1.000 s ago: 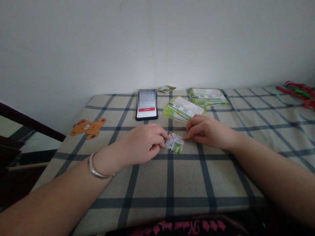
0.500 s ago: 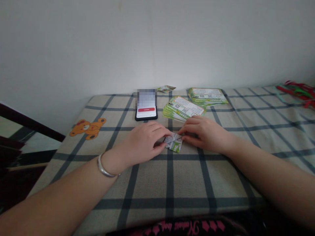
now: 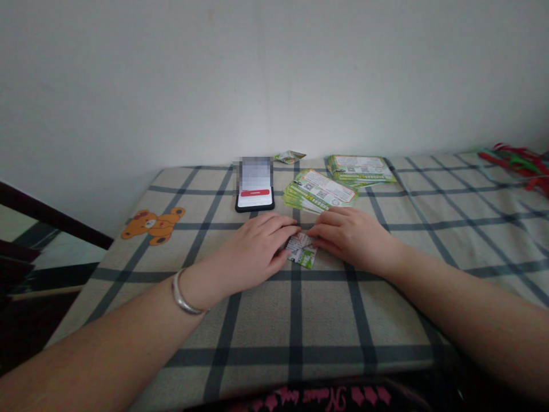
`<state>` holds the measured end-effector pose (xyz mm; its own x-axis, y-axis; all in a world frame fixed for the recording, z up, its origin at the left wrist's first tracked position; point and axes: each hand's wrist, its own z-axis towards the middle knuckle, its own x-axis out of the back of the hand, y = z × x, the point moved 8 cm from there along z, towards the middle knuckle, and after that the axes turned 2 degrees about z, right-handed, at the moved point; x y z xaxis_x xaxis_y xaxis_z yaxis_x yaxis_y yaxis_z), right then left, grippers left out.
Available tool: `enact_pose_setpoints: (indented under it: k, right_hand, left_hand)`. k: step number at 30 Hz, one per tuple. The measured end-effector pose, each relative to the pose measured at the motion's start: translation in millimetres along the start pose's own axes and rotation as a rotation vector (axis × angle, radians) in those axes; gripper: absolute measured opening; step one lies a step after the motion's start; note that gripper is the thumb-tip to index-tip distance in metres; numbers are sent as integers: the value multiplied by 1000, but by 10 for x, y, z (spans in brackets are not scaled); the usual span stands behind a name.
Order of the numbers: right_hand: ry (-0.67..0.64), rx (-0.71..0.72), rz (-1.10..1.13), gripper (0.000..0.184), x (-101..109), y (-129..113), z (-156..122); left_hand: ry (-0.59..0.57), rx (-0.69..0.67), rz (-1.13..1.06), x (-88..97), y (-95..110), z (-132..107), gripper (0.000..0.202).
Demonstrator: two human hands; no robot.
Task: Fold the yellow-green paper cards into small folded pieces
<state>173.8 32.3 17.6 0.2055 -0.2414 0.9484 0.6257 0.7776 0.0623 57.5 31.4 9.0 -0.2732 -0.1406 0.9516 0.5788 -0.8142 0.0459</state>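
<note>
A small folded green-and-white paper leaflet (image 3: pixel 301 253) lies on the checked cloth (image 3: pixel 326 309) in front of me. My left hand (image 3: pixel 253 249), with a silver bangle on the wrist, rests palm down with fingers stretched onto the leaflet's left edge. From the right, my right hand (image 3: pixel 347 234) lies flat too, its fingertips pressing the leaflet's top right corner. The fingertips of both hands nearly meet over the paper, which is partly hidden under them.
Behind my hands sit a fanned stack of green leaflets (image 3: pixel 319 191), a second stack (image 3: pixel 360 167) and a small folded piece (image 3: pixel 290 155) by the wall. A phone (image 3: pixel 254 186) lies left of them. Red and green strips (image 3: pixel 521 163) lie at the far right. A bear print (image 3: pixel 152 222) marks the cloth's left side.
Both hands went from pinching the leaflet's side edges to lying flatter over it, fingertips moving together on top. The leaflet looks smaller and more covered.
</note>
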Motion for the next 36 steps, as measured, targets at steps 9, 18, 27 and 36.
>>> enact_pose_setpoints:
  k: [9,18,27,36]
  right_hand:
    - [17,-35,-90,23,99,-66,-6]
    - [-16,-146,293,18,-7,97,-14]
    - [289,-159,535,10,227,212,-92]
    - [263,-25,518,7,250,146,-72]
  left_hand:
    - [-13,80,-165,20,-64,24,31]
    - [41,162,-556,-6,-247,83,7]
    - [289,271,-704,138,-386,30,11]
    - [310,-42,-371,353,-106,26,6]
